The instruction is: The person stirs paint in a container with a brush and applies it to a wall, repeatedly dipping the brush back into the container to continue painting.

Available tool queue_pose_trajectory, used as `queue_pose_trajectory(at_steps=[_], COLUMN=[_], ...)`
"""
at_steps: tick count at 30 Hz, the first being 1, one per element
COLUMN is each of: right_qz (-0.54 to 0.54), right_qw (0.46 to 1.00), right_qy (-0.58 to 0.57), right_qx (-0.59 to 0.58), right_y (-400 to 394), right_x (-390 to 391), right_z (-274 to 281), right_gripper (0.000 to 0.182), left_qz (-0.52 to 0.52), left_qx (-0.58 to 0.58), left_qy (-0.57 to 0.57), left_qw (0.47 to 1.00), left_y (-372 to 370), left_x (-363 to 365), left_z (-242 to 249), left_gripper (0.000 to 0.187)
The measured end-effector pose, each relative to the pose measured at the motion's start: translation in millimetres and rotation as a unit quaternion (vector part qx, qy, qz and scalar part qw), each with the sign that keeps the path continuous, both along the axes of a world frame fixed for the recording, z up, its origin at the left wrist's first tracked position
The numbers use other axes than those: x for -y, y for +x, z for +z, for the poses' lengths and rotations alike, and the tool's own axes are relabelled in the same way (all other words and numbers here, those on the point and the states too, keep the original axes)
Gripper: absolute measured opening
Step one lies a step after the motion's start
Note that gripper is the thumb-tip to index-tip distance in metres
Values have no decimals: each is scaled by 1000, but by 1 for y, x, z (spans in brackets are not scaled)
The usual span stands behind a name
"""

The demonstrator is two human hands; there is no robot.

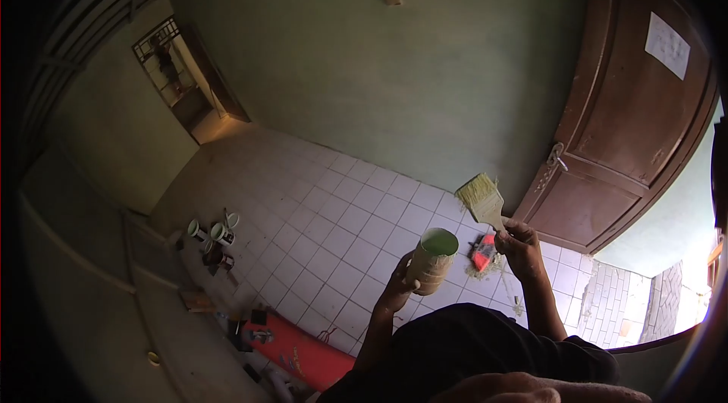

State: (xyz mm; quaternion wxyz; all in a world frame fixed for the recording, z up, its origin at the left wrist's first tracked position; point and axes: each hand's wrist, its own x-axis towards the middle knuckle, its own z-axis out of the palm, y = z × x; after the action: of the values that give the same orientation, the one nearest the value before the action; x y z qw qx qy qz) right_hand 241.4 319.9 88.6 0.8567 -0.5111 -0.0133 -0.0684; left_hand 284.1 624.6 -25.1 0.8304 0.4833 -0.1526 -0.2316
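Note:
My left hand (pixel 400 286) is wrapped round a paint can (pixel 434 270), its sides smeared and its inside pale green. Up and to the right of the can, my right hand (pixel 520 248) grips the handle of a wide paintbrush (pixel 481 199). The brush is held tilted, bristles up and to the left, and they look pale yellow-green. Brush and can are apart. On the floor behind my right hand lies a red and dark object (pixel 483 251) with pale scraps around it.
White floor tiles (pixel 349 221) run along a green wall (pixel 379 77). A brown door (pixel 607 122) with a paper sheet stands at right. Several cans (pixel 220 234) sit at left, near a long red object (pixel 299 350). Someone (pixel 168 69) shows beyond the far doorway.

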Motion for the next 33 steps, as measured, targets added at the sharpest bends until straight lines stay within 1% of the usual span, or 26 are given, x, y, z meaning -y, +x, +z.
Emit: queue_pose_trajectory(at_steps=[1, 2, 3, 4, 5, 7, 8, 9, 10, 11, 14, 16, 18, 19, 20, 21, 25, 27, 28, 30, 31, 33], right_qz=[-12, -26, -34, -31, -44, -56, -77, -97, -97, -116, -143, -149, -174, -172, -167, -166, -143, -134, -134, -110, -104, -107], right_qw=[1000, 999, 999, 999, 998, 997, 995, 992, 993, 991, 989, 988, 983, 980, 981, 981, 985, 987, 987, 991, 992, 993], right_qy=[13, 24, 32, 31, 45, 56, 65, 75, 72, 67, 45, 33, -55, -98, -96, -97, -97, -89, -79, -65, -38, 9], right_qx=[5, 10, 10, 9, 9, 10, 3, -5, -5, -12, -9, -5, 8, -4, -13, 0, 24, 28, 27, 47, 53, 46], right_y=[6, 12, 17, 21, 25, 34, 37, 39, 42, 45, 61, 72, 88, 97, 109, 123, 187, 222, 240, 276, 294, 324], right_x=[-9, -16, -23, -30, -35, -41, -42, -43, -43, -42, -39, -44, -48, -48, -51, -58, -65, -67, -67, -59, -57, -55], right_z=[-1, -1, -1, -2, -3, -5, -7, -8, -9, -10, -12, -16, -15, -16, -16, -12, -12, -9, -10, -15, -14, 1], right_gripper=[19, 18, 15, 15, 14, 13, 13, 12, 12, 11, 9, 9, 11, 15, 15, 16, 18, 19, 19, 20, 20, 21], left_qz=[31, 34, 13, -8, -7, 15, 15, 47, 79, 87, 120, 123, 127, 132, 137, 173, 183, 237, 243, 230, 235, 213], left_qx=[-10, -11, -6, -2, -2, -45, -44, -79, -115, -114, -101, -114, -132, -162, -192, -207, -215, -210, -221, -180, -190, -178], left_qy=[-58, -57, -84, -111, -113, -131, -135, -168, -200, -209, -186, -173, -157, -150, -141, -129, -98, -86, -82, -79, -74, -104], left_qw=[998, 998, 996, 994, 994, 990, 990, 981, 970, 967, 970, 971, 970, 966, 961, 954, 954, 945, 941, 953, 950, 955], left_y=[-1, 5, 16, 21, 20, 14, 17, 18, 20, 22, 30, 39, 48, 55, 61, 68, 123, 161, 180, 223, 245, 285], left_x=[-6, -16, -28, -35, -42, -46, -48, -51, -52, -53, -56, -62, -70, -72, -73, -70, -77, -78, -79, -79, -79, -78], left_z=[-1, -17, -43, -48, -53, -32, -41, -58, -63, -67, -71, -76, -77, -71, -66, -60, -46, -54, -49, -33, -26, -12], left_gripper=[110, 110, 112, 113, 113, 111, 111, 106, 101, 99, 100, 99, 99, 99, 99, 97, 96, 95, 95, 93, 93, 93])
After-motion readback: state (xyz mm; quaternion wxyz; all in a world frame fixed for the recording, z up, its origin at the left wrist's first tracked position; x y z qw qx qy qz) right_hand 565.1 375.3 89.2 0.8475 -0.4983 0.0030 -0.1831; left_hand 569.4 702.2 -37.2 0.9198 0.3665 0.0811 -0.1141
